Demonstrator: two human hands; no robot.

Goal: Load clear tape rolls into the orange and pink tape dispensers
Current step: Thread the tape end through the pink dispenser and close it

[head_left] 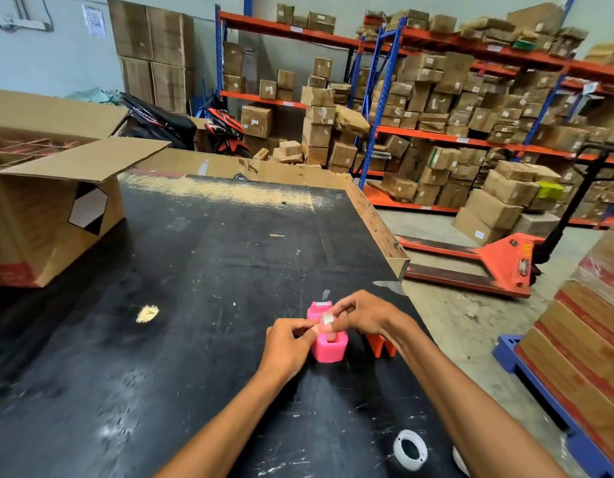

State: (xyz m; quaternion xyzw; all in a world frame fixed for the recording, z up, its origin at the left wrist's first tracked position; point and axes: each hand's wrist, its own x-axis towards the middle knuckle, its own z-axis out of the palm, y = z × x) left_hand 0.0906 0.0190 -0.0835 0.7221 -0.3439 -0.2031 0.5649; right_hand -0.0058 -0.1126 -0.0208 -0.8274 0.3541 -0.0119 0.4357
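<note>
both hands pinch a tape roll – just above the pink dispenser.

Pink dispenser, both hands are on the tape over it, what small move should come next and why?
Probably pull the tape end forward to the cutter. Both hands, left and right, pinch the tape above the pink dispenser, and the cutter looks bare. The orange dispenser waits beside it, and a spare roll lies nearer.
</note>
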